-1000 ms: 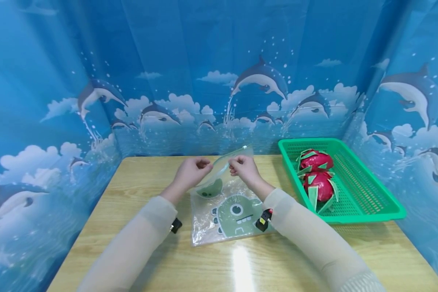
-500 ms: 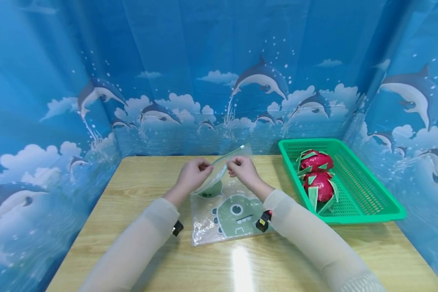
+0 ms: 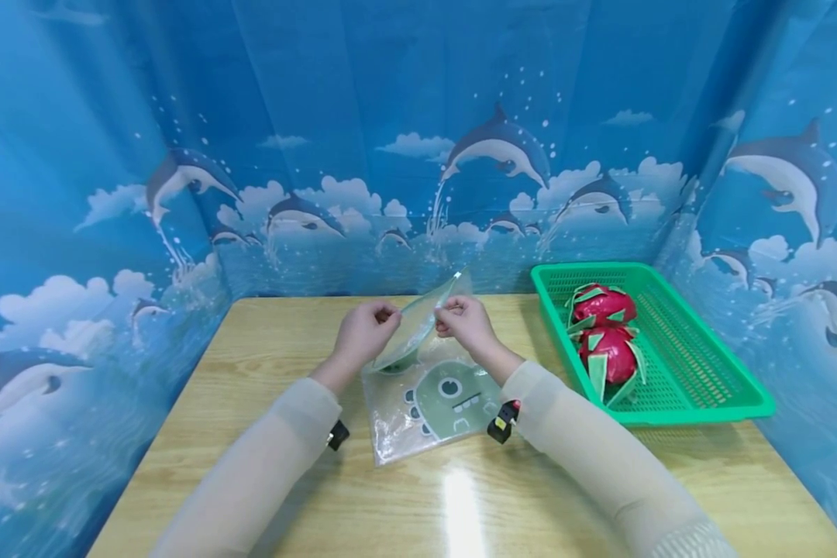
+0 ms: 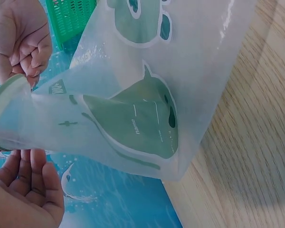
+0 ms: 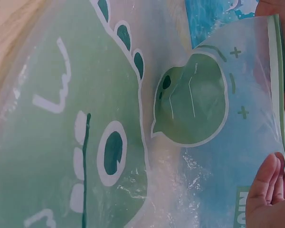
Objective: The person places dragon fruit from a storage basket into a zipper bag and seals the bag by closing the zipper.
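backdrop (image 3: 418,77), 1 lot: blue, printed with dolphins, clouds and water; stands left, behind and right of the desk.

desk (image 3: 272,349), 1: pale wood grain, glare spot near the front.

left sleeve (image 3: 251,473), 1: cream; left box (image 3: 338,435) at the wrist, black.

left hand (image 3: 364,333), 1: thumb and fingertips together, pinching the upper edge of the bag on its left side.

bag (image 3: 435,395), 1: clear plastic, green dinosaur print with 1 eye showing, smaller green print above it. location: centre of desk, between the forearms; lower part lying on the desk, upper part lifted and slanting up to the right. seen from the left wrist, the rim curves between the 2 hands.

right hand (image 3: 469,327), 1: fingers curled, thumb and fingertips clamped on the bag's edge, near the left hand but apart from it.

right box (image 3: 503,422), 1: black, yellow mark; at the cuff of the right sleeve (image 3: 593,449), cream.

basket (image 3: 697,417), 1: green, perforated, at the desk's right.

dragon fruit, 2: far fruit (image 3: 603,307) and near fruit (image 3: 614,358), red with green leaves, adjoining, in the basket's left half.
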Motion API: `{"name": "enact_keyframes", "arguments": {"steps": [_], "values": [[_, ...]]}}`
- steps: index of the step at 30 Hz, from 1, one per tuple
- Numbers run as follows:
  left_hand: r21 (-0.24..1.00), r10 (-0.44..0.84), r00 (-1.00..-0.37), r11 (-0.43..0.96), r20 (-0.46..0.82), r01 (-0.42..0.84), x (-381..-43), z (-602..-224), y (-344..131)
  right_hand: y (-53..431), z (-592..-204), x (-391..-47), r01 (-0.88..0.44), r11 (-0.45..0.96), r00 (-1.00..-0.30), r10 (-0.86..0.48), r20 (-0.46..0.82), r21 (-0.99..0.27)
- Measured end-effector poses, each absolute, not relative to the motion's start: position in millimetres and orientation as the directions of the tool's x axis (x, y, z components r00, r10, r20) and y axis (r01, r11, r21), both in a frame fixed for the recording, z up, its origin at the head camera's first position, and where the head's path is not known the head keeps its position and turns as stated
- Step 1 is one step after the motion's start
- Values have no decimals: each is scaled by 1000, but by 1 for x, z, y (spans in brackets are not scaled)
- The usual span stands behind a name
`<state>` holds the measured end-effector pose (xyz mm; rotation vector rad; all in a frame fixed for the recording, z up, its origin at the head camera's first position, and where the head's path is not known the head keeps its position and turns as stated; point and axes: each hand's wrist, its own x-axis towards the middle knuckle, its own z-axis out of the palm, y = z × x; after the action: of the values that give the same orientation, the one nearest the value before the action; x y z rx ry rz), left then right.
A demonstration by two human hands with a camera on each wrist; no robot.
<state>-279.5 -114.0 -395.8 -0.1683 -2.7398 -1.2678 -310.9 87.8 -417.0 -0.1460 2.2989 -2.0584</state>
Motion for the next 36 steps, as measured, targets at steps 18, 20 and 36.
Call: {"name": "enact_keyframes", "arguments": {"steps": [18, 20, 36], "values": [[758, -47, -981, 642, 186, 113, -281, -395, -120, 91, -416, -312, 17, 97, -996, -81, -25, -995], [760, -66, -979, 641, 192, 106, -280, -394, -121, 92, -416, -311, 20, 107, -997, -75, -28, -994], [790, -152, -967, 608, 205, 72, -279, -394, -127, 92, -415, -309, 62, 134, -997, -33, -67, -989]]}}
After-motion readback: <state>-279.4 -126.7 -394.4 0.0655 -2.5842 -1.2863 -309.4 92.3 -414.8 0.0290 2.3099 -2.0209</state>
